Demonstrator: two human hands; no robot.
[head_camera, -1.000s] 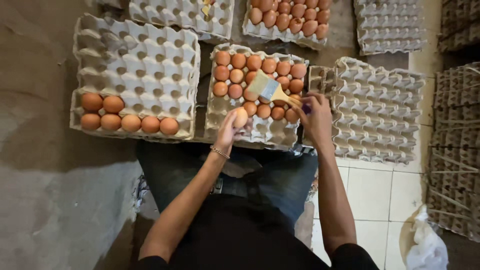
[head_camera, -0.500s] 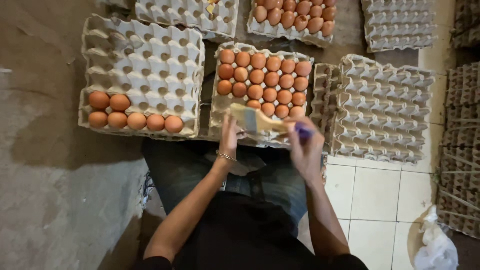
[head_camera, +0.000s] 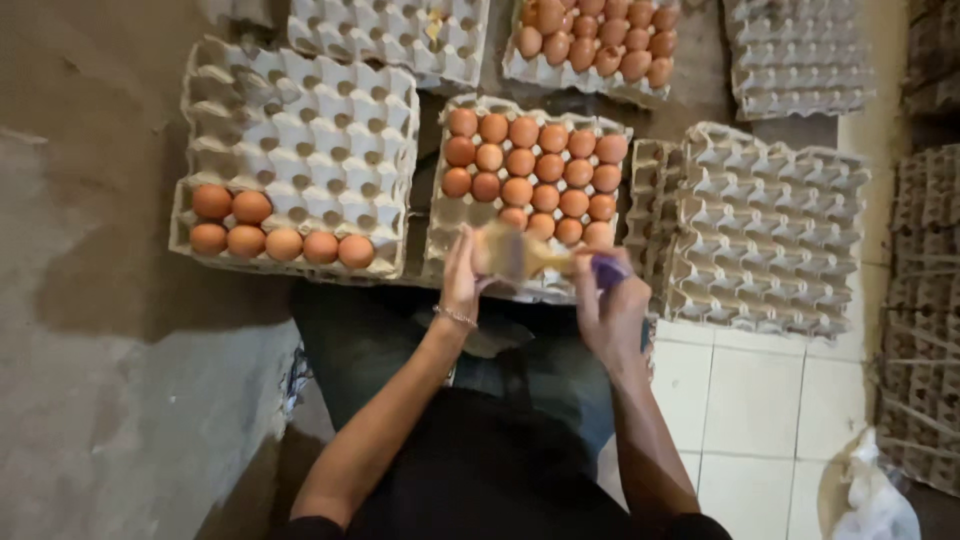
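Observation:
My left hand (head_camera: 462, 275) holds a brown egg, mostly hidden by the fingers, just in front of the near edge of the middle egg tray (head_camera: 445, 215). My right hand (head_camera: 610, 305) grips a paintbrush (head_camera: 525, 257) by its purple-ended handle, and the blurred bristles lie against the egg in my left hand. The middle tray carries several brown eggs (head_camera: 530, 170) in its far rows. To the left, a grey pulp tray (head_camera: 300, 140) has several eggs (head_camera: 282, 238) along its near edge.
A stack of empty trays (head_camera: 770, 235) sits to the right, with more stacks (head_camera: 925, 320) at the far right. Another egg-filled tray (head_camera: 590, 45) and empty trays (head_camera: 390, 30) lie beyond. A white plastic bag (head_camera: 870, 495) rests on the tiled floor at the bottom right.
Both hands pulled back from over the middle tray toward my body, bringing the egg and brush with them. The brush has swung across the egg.

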